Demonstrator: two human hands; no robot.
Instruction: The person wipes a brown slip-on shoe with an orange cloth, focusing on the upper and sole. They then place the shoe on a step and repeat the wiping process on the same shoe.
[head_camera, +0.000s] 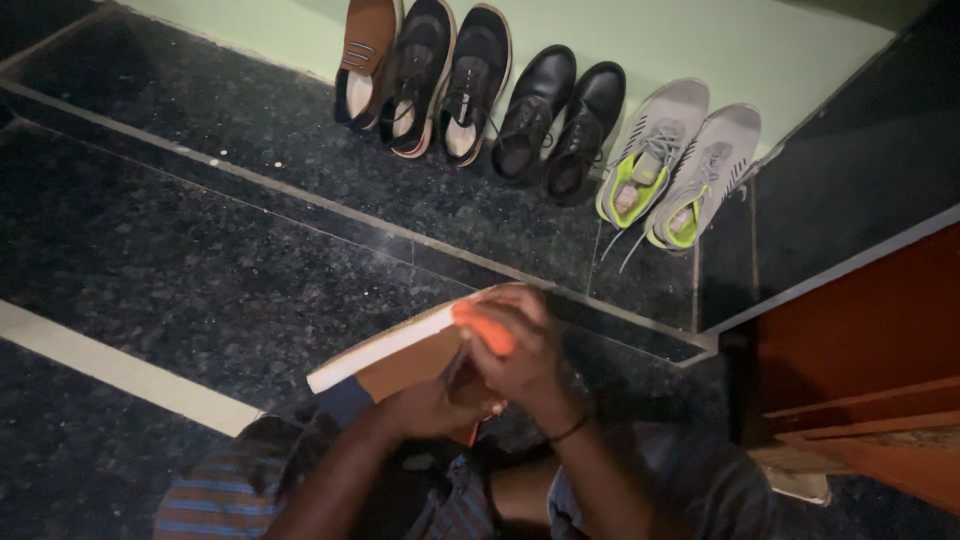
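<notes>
Shoe work fills the head view: I hold a brown shoe with a white sole (400, 352) low in the middle, over my lap, sole edge turned up and toe end pointing left. My left hand (430, 408) is wrapped around its underside from below, fingers closed on the brown upper. My right hand (525, 350) is curled over the near end of that shoe, closed on an orange object (485, 330); only a short orange stretch shows past my fingers, so I cannot tell what it is. A dark band (570, 430) sits on my right wrist.

Beyond the brown shoe, well apart from it, a row stands against the pale green wall (760, 45): its brown mate (365, 55) cut off by the top edge, a pair of dark sneakers (445, 80), a pair of black leather shoes (560, 115) and a pair of grey running shoes with green lining (680, 165). Right of the held shoe is a reddish wooden panel (860, 340). The dark stone floor (200, 250) is dim, and my clothing below the shoe is hard to make out.
</notes>
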